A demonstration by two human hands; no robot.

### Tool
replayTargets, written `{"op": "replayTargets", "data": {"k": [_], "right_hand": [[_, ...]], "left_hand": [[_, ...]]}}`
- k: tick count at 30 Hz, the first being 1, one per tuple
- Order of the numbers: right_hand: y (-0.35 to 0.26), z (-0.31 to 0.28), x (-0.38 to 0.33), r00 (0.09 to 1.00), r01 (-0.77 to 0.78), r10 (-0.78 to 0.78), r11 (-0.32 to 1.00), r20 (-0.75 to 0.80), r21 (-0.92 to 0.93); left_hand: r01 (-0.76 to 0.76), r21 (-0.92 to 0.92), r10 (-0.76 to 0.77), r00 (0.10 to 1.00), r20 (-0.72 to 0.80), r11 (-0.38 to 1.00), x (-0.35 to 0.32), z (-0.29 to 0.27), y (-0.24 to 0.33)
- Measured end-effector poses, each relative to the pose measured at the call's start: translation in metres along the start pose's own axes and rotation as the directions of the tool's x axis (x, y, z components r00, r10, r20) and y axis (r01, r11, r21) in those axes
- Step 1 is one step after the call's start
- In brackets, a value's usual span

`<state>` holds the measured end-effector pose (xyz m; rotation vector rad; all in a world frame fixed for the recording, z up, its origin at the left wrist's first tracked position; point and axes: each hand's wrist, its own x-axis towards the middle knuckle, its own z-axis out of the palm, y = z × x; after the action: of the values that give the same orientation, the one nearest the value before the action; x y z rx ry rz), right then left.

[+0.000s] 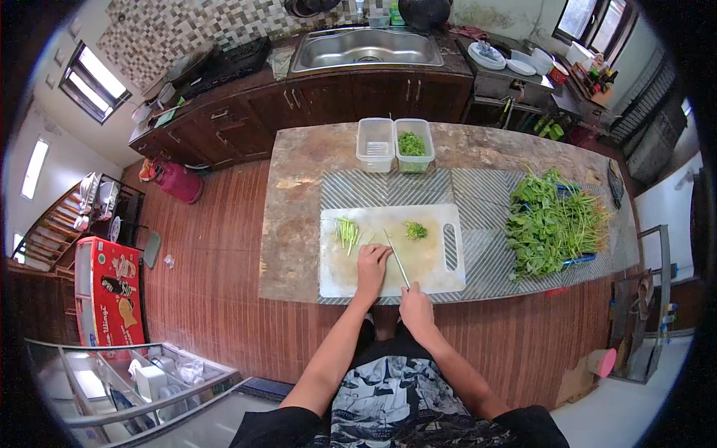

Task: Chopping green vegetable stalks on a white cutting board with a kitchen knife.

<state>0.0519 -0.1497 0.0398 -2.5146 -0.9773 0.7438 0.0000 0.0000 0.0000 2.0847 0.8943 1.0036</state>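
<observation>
In the head view, the left hand (371, 263) rests on the white cutting board (441, 276) with its fingers curled together, their tips close to a small bunch of green stems (346, 232) lying toward the board's left side; whether it actually pins any stems I cannot tell. The right hand (415, 306) is closed round the handle of a knife (396, 257), whose thin blade slants up across the board just beside the left knuckles. That closeness is the main hazard: if the blade drifts left, or the left fingertips uncurl, a finger could be nicked. A little heap of chopped greens (416, 230) sits near the board's far edge and could be swept off onto the striped mat (478, 196). Beyond it stand two clear tubs, one empty (375, 144), one holding chopped greens (413, 145). A big pile of leafy greens (554, 221) lies well apart to the right, spilling over a blue tray near the counter's edge, where loose stalks might slide off.
</observation>
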Motion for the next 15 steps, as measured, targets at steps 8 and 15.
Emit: {"op": "replayTargets", "data": {"k": [8, 15], "right_hand": [[-0.014, 0.009, 0.027, 0.997, 0.03, -0.028, 0.999, -0.073, 0.024], [-0.021, 0.013, 0.048, 0.992, 0.066, -0.061, 0.997, -0.106, 0.04]], "left_hand": [[0.0, 0.024, 0.001, 1.0, -0.015, 1.0, 0.001, 0.001, 0.003], [-0.016, 0.077, 0.018, 1.0, -0.026, 0.997, 0.001, 0.001, 0.007]]}}
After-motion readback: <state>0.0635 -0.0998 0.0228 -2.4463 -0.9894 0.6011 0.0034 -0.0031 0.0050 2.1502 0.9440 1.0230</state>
